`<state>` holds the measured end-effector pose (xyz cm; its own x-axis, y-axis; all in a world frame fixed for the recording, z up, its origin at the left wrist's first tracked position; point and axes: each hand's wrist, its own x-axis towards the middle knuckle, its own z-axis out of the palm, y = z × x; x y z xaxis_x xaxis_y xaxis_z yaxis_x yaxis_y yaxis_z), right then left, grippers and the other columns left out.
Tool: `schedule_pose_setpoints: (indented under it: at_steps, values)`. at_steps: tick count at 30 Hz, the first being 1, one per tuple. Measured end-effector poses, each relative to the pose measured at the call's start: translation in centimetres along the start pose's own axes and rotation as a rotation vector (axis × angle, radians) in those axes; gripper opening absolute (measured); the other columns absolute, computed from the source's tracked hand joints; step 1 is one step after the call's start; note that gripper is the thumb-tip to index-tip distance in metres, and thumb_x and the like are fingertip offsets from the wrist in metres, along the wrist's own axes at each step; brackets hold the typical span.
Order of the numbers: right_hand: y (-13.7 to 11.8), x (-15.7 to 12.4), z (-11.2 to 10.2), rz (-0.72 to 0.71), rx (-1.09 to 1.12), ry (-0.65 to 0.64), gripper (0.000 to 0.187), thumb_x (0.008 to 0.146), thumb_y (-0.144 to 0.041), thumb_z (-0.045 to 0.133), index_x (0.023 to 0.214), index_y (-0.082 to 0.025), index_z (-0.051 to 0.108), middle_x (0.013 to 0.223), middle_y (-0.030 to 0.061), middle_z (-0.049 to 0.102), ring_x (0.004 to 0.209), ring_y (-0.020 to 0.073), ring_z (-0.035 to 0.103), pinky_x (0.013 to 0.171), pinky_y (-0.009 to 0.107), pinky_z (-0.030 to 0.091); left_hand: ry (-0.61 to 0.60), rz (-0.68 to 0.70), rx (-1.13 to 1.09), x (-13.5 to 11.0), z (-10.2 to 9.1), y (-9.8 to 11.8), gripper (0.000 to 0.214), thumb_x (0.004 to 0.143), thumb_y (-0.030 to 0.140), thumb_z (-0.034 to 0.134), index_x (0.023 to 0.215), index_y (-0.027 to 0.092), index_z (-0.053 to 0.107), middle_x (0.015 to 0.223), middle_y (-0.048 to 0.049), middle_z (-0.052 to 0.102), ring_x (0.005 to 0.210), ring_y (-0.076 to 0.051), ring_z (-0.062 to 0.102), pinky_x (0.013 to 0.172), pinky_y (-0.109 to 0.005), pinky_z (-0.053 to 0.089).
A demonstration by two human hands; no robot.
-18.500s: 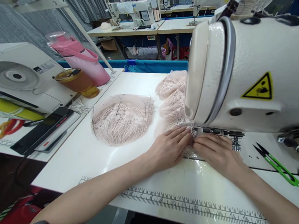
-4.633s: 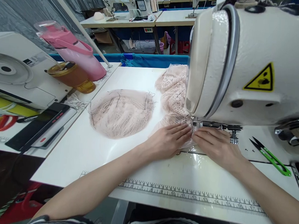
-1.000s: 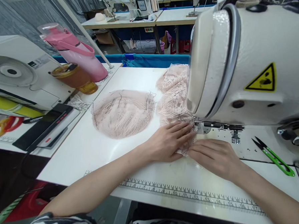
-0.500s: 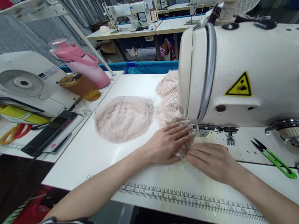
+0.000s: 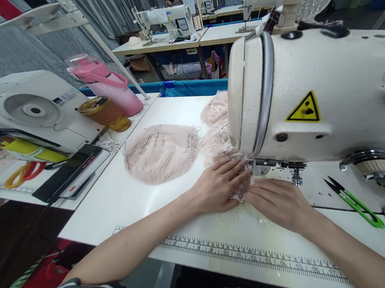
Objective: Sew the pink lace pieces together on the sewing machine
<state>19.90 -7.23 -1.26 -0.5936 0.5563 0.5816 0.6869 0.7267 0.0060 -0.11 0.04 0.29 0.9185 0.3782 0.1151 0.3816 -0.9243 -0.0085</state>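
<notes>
A strip of pale pink lace (image 5: 239, 192) lies at the needle area of the white sewing machine (image 5: 304, 143). My left hand (image 5: 219, 184) rests flat on this lace, fingers stretched towards the presser foot, and covers much of it. To its right, my right hand (image 5: 278, 203) has its fingers pressed together at the lace's near edge, pinching it; the fingertips are partly hidden. More gathered lace (image 5: 217, 132) runs back beyond my left hand, partly behind the machine head. A separate rounded lace piece (image 5: 161, 155) with loose dark threads lies further left.
Green thread snips (image 5: 357, 204) lie on the right of the machine bed. A printed ruler (image 5: 254, 257) runs along the table's front edge. On the left are a pink bottle (image 5: 108, 86), an amber cup (image 5: 105, 113), a black device (image 5: 68, 174) and scissors with red and yellow handles (image 5: 25, 174).
The view has shifted slightly. Both hands stay at the lace, and their fingertips sit a little further right, with the lace edge between them. The separate lace piece stays put.
</notes>
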Motion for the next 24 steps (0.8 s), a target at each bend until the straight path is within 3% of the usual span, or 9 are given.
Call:
schedule_pose_setpoints:
  at_steps: [9, 16, 24]
  values:
    - [0.6, -0.5, -0.4, 0.067, -0.132, -0.072, 0.026, 0.082, 0.001, 0.045, 0.081, -0.021, 0.059, 0.079, -0.0025, 0.067, 0.084, 0.0112, 0.062, 0.072, 0.023, 0.049, 0.029, -0.040, 0.029, 0.1, 0.1, 0.7, 0.057, 0.086, 0.040, 0.047, 0.137, 0.014, 0.044, 0.133, -0.0112, 0.054, 0.130, -0.028, 0.043, 0.111, -0.044, 0.031]
    - [0.8, -0.4, -0.8, 0.086, -0.215, -0.030, 0.020, 0.085, -0.005, 0.047, 0.088, -0.021, 0.059, 0.081, -0.0027, 0.068, 0.087, 0.0107, 0.063, 0.050, 0.026, 0.032, 0.022, -0.062, 0.030, 0.1, 0.2, 0.8, 0.057, 0.089, 0.041, 0.045, 0.140, 0.017, 0.042, 0.134, -0.0110, 0.053, 0.130, -0.030, 0.042, 0.110, -0.045, 0.030]
    - [1.3, 0.0, -1.1, 0.075, -0.256, 0.040, 0.009, 0.084, -0.014, 0.058, 0.089, -0.021, 0.060, 0.079, -0.0040, 0.070, 0.087, 0.0120, 0.065, 0.061, 0.026, 0.041, 0.115, -0.020, 0.034, 0.1, 0.5, 0.8, 0.049, 0.089, 0.036, 0.048, 0.136, 0.021, 0.047, 0.134, -0.0089, 0.053, 0.131, -0.029, 0.042, 0.110, -0.047, 0.032]
